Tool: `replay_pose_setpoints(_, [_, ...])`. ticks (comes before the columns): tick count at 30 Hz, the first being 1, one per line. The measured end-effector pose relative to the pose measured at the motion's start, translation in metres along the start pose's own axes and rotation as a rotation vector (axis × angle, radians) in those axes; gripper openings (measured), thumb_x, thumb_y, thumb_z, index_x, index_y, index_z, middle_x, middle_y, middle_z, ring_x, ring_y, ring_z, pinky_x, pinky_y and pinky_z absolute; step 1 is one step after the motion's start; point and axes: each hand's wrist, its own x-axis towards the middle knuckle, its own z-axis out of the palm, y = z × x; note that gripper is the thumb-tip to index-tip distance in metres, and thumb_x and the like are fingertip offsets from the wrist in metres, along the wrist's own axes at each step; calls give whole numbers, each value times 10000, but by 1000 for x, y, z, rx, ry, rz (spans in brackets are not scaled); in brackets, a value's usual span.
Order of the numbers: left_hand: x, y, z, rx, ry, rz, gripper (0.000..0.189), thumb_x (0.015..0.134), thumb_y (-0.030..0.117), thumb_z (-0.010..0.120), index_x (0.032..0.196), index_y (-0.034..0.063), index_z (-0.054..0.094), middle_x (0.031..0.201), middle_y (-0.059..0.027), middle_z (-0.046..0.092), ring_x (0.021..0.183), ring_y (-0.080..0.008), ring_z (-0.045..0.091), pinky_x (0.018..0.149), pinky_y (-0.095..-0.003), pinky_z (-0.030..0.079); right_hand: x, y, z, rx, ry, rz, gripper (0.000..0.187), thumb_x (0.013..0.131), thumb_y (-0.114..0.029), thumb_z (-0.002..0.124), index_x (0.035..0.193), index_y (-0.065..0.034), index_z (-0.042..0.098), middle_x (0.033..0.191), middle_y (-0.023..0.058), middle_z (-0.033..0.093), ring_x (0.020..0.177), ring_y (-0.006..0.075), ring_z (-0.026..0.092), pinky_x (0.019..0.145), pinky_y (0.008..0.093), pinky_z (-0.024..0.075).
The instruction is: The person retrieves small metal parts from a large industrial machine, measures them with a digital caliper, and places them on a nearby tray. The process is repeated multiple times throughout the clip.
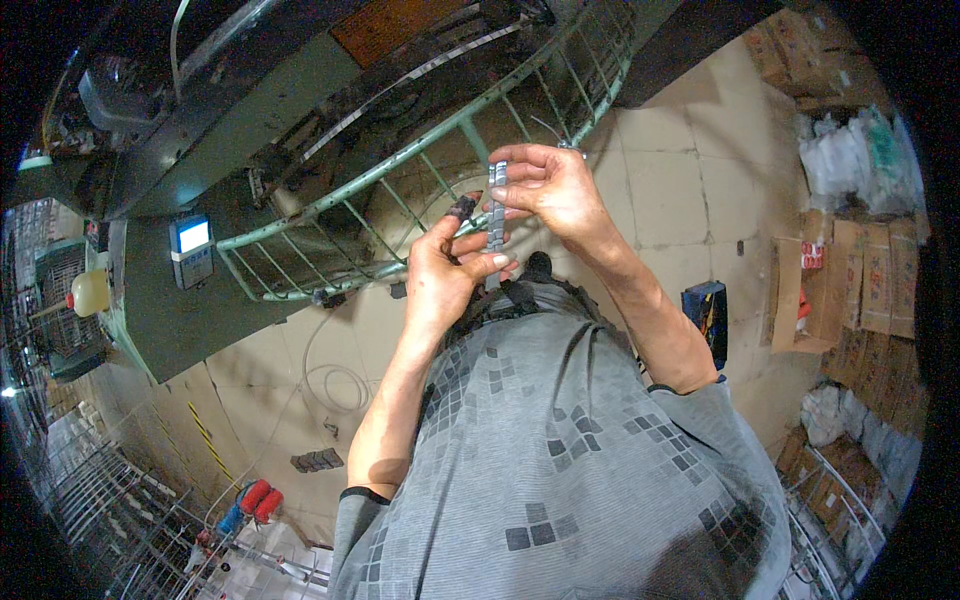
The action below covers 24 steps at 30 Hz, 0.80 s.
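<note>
A narrow segmented metal strip [496,206] is held upright between my two hands, in front of my waist. My right hand [551,187] pinches its upper part between thumb and fingers. Around its lower end are the thumb and fingers of my left hand [450,274]. Dark tape or cloth wraps the tip of my left index finger. Just beyond the hands runs the curved green metal railing [375,180] of a machine. What the strip is exactly, I cannot tell.
The green machine body [225,315] with a lit display unit [193,238] stands at left. On the floor lie a coiled hose [337,386] and a dark ridged piece [316,460]. Cardboard boxes [874,277], plastic bags [859,161] and a dark blue box [705,322] are at right.
</note>
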Motion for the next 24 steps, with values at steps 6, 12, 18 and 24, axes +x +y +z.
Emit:
replay_pose_setpoints(6, [-1, 0, 0, -39, 22, -87, 552, 847, -107, 695, 1355, -48, 488, 1113, -196, 727, 892, -258, 748, 731, -309, 618, -2, 0, -2, 40, -48, 51, 437, 852, -2, 747, 1266, 45, 615, 983, 144, 740, 861, 202, 733, 720, 305, 611])
replay_pose_setpoints(12, [-1, 2, -4, -96, -16, -108, 632, 848, -123, 675, 1421, -37, 423, 1164, -233, 698, 927, -330, 744, 762, -353, 635, -1, 3, -1, 35, -27, 46, 448, 843, -14, 756, 1263, 61, 618, 988, 158, 748, 859, 210, 736, 729, 317, 610])
replay_pose_setpoints(18, [-3, 2, -6, -194, -52, -124, 705, 828, -164, 658, 1463, -28, 384, 1258, -275, 640, 979, -363, 729, 829, -376, 629, 0, 2, -2, -38, -32, 69, 427, 850, -20, 750, 1250, 59, 625, 993, 158, 742, 869, 212, 734, 735, 321, 609])
replay_pose_setpoints(24, [-3, -3, -9, -146, -26, -97, 720, 830, -181, 645, 1476, -24, 369, 1256, -289, 634, 982, -361, 728, 841, -387, 625, -1, 0, 2, 43, -27, 113, 420, 869, -23, 737, 1266, 40, 615, 998, 143, 728, 875, 210, 730, 746, 310, 611])
